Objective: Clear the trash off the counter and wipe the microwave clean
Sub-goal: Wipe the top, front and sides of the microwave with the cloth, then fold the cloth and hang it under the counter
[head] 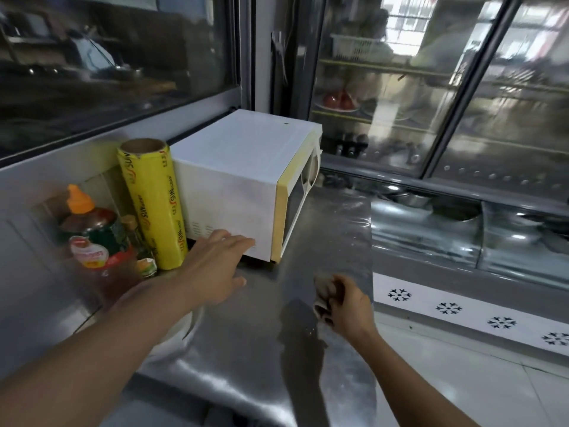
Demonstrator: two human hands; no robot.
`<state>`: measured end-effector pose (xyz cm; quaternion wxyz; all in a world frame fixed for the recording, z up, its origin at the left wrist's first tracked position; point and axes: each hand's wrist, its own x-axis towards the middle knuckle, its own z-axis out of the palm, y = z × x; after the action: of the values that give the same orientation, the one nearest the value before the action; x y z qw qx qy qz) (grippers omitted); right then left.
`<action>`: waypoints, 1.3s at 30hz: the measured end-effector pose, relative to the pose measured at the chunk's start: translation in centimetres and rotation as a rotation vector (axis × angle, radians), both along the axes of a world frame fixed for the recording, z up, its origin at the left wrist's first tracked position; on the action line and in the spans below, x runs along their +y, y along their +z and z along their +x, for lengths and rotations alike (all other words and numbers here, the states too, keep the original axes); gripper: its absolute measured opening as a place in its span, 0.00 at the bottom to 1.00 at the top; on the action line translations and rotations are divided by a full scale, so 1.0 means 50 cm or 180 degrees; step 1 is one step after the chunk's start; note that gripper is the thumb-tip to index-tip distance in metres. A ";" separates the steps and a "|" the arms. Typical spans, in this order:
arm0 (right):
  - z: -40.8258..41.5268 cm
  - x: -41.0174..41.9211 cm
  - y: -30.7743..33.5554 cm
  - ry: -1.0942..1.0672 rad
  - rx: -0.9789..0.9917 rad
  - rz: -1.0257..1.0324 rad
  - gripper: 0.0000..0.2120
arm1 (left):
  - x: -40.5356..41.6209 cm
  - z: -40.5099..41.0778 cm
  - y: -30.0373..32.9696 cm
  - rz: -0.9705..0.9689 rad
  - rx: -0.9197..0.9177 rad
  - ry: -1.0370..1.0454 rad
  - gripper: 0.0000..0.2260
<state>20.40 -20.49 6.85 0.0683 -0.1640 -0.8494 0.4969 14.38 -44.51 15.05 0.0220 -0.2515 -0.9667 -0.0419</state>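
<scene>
White boxy metal microwave point(243, 177) looks heavy, rigid, smooth; left hand point(215, 266), fingers straight, presses its near lower side. Right hand point(345, 303), in front of the microwave, clamps a soft brown crumpled cloth point(323, 291); limp, best kept bunched.

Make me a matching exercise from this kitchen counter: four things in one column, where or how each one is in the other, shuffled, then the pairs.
Things
1. white microwave
2. yellow roll of cling film
3. crumpled brown cloth
4. orange-capped sauce bottle

States
A. gripped in the right hand
B. touched on its side by the left hand
C. farthest left on the counter
D. upright against the microwave's side

Pairs: 1-B, 2-D, 3-A, 4-C
</scene>
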 end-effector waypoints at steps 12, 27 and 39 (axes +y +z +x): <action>0.334 0.021 0.165 -0.0265 0.0382 -0.0558 0.18 | 0.027 0.297 0.052 0.0376 -0.0211 -0.0207 0.31; 0.531 0.248 0.281 -0.0310 0.1415 0.0461 0.30 | 0.452 0.460 0.164 0.2704 -0.2592 -0.0104 0.18; 0.666 0.668 0.273 0.0063 0.1356 0.0758 0.39 | 0.904 0.590 0.181 0.3235 -0.2546 -0.0379 0.09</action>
<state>53.68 12.88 20.50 0.2599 -0.0380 -0.8700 0.4172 43.88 0.67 24.10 -0.2257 -0.2279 -0.7443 -0.5857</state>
